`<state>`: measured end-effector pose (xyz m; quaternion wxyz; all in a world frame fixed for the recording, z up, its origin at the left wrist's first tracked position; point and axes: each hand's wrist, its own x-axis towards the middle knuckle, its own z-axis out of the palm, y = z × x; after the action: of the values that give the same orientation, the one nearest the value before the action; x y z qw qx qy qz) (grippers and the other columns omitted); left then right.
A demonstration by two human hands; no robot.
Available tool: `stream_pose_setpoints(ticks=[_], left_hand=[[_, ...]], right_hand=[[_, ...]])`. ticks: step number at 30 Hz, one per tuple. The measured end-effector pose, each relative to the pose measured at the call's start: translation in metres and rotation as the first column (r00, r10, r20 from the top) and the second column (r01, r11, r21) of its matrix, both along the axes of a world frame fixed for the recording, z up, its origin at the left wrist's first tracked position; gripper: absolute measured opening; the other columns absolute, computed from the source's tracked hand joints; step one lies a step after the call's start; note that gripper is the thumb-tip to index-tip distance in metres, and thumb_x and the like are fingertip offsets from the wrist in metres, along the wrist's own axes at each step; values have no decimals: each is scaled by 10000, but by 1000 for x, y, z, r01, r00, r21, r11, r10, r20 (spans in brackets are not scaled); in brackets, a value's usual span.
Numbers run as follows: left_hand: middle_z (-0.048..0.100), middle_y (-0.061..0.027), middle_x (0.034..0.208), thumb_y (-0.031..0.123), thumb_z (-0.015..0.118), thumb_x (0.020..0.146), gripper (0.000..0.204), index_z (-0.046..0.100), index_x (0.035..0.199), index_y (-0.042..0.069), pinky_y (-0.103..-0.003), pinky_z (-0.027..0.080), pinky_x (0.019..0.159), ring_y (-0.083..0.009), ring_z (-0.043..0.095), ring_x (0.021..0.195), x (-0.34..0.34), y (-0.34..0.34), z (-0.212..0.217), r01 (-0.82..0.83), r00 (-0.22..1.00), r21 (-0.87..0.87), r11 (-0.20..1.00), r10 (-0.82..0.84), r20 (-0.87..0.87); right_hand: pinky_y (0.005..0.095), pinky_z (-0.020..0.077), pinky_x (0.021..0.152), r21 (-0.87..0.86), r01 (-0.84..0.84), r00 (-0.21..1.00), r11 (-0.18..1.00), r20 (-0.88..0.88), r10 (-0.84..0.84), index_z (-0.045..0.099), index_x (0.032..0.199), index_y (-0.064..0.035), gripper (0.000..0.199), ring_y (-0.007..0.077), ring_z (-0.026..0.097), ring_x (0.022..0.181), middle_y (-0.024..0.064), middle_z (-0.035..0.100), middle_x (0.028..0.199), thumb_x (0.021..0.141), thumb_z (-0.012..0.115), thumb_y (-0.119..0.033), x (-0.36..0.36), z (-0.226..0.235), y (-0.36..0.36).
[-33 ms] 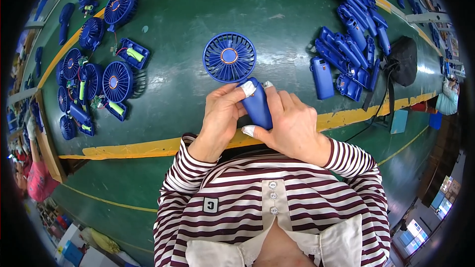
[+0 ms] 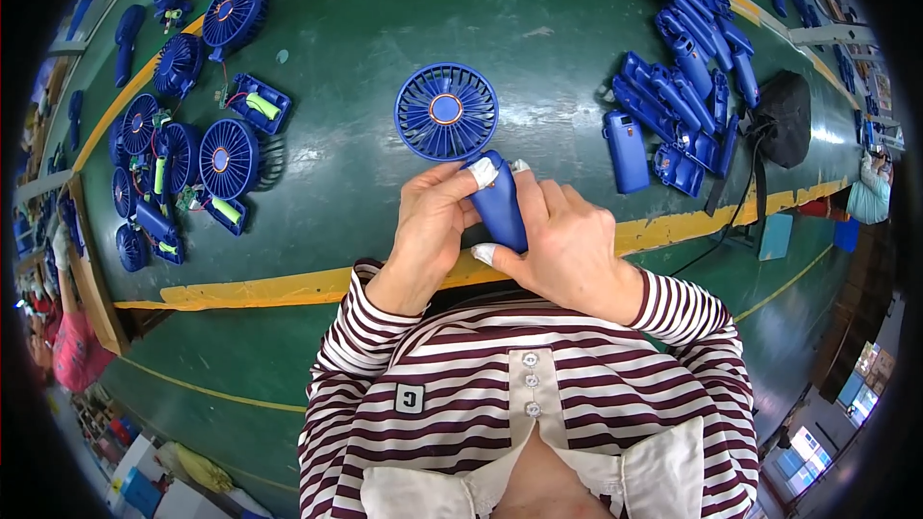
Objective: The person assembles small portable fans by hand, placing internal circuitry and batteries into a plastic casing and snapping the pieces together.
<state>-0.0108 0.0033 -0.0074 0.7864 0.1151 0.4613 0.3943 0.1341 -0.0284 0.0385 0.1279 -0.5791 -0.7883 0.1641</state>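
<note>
A blue handheld fan lies between my hands near the table's front edge, its round slatted head (image 2: 446, 135) with an orange ring pointing away from me. My left hand (image 2: 435, 221) grips the upper end of the fan's handle (image 2: 498, 211), thumb on top, next to the head. My right hand (image 2: 569, 240) closes on the handle's right side, its fingers along the edge and its thumb at the lower end. White wrapping covers the left thumb tip and two right fingertips. The handle's underside is hidden.
At the left stand several fan heads (image 2: 229, 160) with wires and opened handle halves (image 2: 260, 104) holding green batteries. Blue handle shells (image 2: 673, 96) are heaped at the right, beside a black bag-like object (image 2: 784, 120) with a cable. Yellow tape (image 2: 250, 290) edges the green table (image 2: 336, 58).
</note>
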Motion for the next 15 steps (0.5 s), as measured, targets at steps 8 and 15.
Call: stream_pose_setpoints(ticks=[8, 15], left_hand=[[628, -78, 905, 81, 569, 821, 203, 595, 994, -22, -297, 499, 698, -148, 604, 779, -2, 1, -3, 13, 1000, -14, 1000, -13, 12], [625, -77, 913, 75, 565, 829, 207, 589, 1009, -25, -295, 498, 703, -147, 601, 788, 0, 1, -1, -5, 1000, -6, 1000, 5, 20]], right_hand=[[329, 469, 450, 76, -52, 996, 996, 72, 46, 519, 1044, 97, 612, 245, 591, 542, 129, 580, 701, 604, 703, -286, -1, 1, 5], [318, 466, 443, 89, -137, 987, 987, 94, 129, 511, 1047, 119, 631, 237, 585, 522, 137, 570, 678, 614, 697, -302, 1, -8, 9]])
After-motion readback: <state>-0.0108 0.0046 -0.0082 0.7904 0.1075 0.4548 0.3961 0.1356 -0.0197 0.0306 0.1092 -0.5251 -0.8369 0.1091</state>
